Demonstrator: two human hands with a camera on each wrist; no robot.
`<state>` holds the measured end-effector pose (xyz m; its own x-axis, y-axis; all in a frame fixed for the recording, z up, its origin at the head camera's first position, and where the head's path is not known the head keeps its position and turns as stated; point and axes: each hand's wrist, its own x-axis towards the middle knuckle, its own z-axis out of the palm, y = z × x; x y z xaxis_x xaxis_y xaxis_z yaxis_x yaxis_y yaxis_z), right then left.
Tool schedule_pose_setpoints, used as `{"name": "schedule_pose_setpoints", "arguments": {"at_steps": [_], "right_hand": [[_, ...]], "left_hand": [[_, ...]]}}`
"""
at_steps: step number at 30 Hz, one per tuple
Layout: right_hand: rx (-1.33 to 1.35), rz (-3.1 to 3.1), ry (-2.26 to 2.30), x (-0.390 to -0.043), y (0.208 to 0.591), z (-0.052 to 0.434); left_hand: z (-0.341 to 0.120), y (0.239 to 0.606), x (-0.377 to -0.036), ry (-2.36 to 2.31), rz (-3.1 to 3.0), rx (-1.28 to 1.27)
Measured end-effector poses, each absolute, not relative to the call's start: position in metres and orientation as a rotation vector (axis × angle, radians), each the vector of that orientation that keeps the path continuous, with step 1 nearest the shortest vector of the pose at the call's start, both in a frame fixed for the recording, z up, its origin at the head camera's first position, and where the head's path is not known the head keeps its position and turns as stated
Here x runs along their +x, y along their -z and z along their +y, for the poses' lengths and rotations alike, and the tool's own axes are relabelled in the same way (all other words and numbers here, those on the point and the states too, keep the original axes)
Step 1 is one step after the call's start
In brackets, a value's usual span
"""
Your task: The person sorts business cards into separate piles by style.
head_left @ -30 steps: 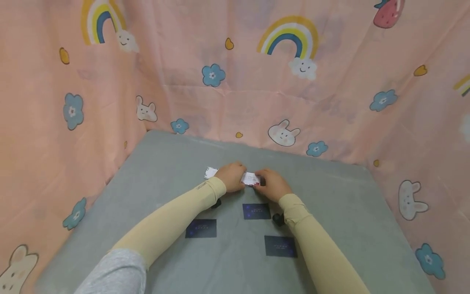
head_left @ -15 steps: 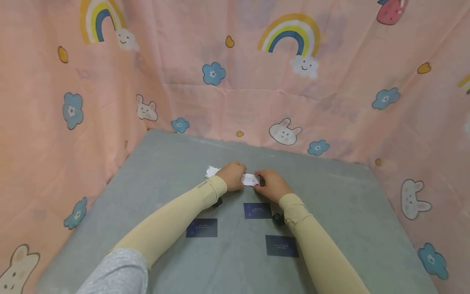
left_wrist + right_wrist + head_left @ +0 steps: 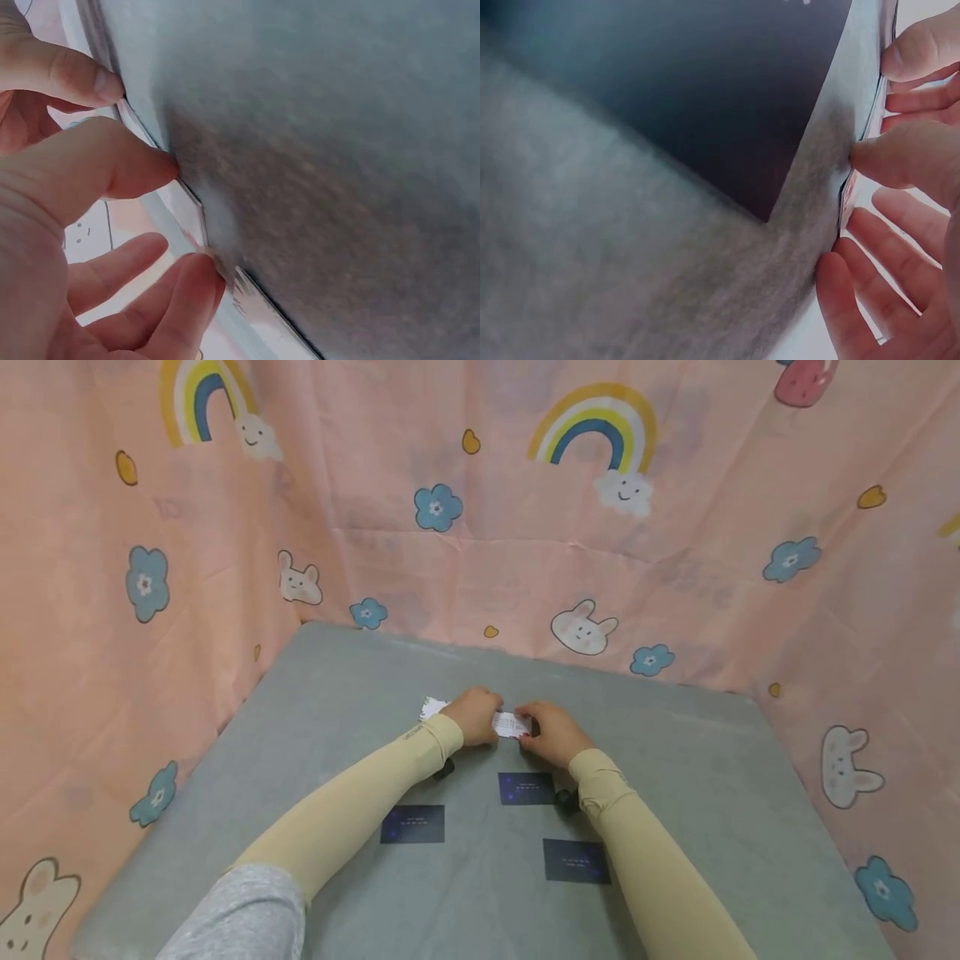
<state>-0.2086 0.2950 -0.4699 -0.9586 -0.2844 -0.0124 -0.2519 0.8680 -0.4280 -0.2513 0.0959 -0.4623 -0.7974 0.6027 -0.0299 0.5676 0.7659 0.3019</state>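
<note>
In the head view my left hand (image 3: 474, 717) and right hand (image 3: 557, 735) meet at a small white card (image 3: 512, 725) with printed text and a touch of red near its right end. My left thumb and fingers grip its left part, and my right thumb and fingers pinch its right end. In the left wrist view both thumbs press along the near edge of the thin white card (image 3: 184, 206), low at the table. A second white card (image 3: 432, 707) with a jagged edge lies just left, partly hidden behind my left hand.
Three dark blue cards lie nearer on the grey cloth-covered table (image 3: 337, 693): a middle card (image 3: 526, 788), a left card (image 3: 413, 824) and a right card (image 3: 576, 861). A pink patterned curtain (image 3: 495, 577) stands around the back and sides.
Both hands stay at the white card with only slight shifts of the fingers; my right hand has moved up a little. The view has tilted slightly. The dark cards remain in place.
</note>
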Motion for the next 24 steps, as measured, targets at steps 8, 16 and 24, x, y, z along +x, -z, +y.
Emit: {"name": "schedule_pose_setpoints", "arguments": {"at_steps": [8,16,24], "right_hand": [[-0.405,2.984,0.607,-0.211,0.469,0.295],[-0.470,3.033,0.574,-0.206,0.471,0.290],[-0.753,3.123,0.430,-0.151,0.460,0.254]], "left_hand": [[0.095,0.461,-0.252,-0.444,2.820,0.953],[0.086,0.460,-0.241,-0.452,2.859,0.946],[0.026,0.442,-0.190,-0.658,2.716,0.924]]}}
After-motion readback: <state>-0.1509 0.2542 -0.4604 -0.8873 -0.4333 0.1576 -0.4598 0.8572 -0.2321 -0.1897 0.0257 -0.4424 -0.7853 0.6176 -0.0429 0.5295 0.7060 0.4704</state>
